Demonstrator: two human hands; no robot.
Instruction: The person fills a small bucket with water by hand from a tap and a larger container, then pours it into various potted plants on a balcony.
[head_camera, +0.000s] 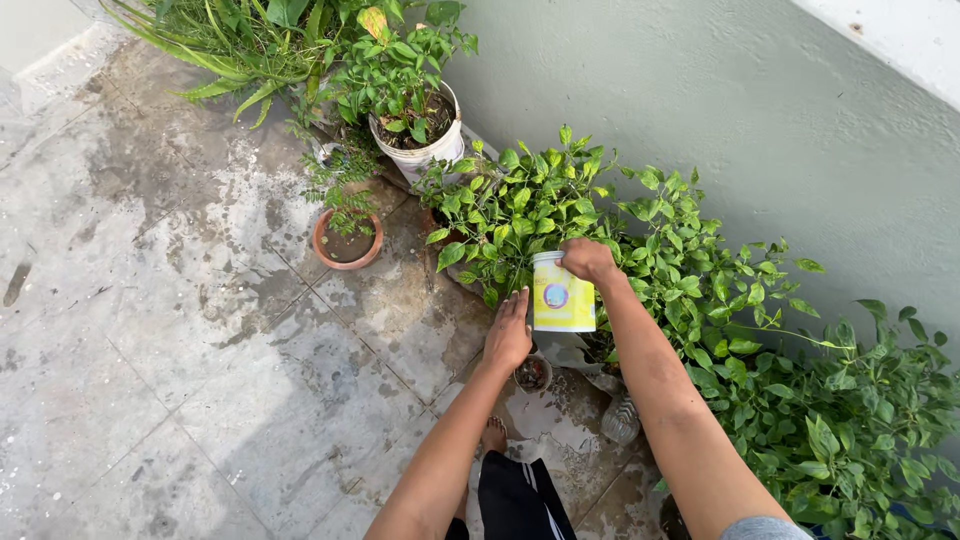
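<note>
Floor (150, 330) lies bare and wet at left, bordered by a clay pot (347, 240) and white pot (420, 140). The left hand (509, 335), fingers flat, touches leaves. The right hand (588, 260) grips a yellow-and-white tub (562, 293), round blue label, over bushy plants (700, 290) along the wall (750, 110).

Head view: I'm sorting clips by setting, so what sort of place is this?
Probably an outdoor terrace or patio garden: potted plants, such as a white pot, line a painted wall on a stained tiled floor.
</note>
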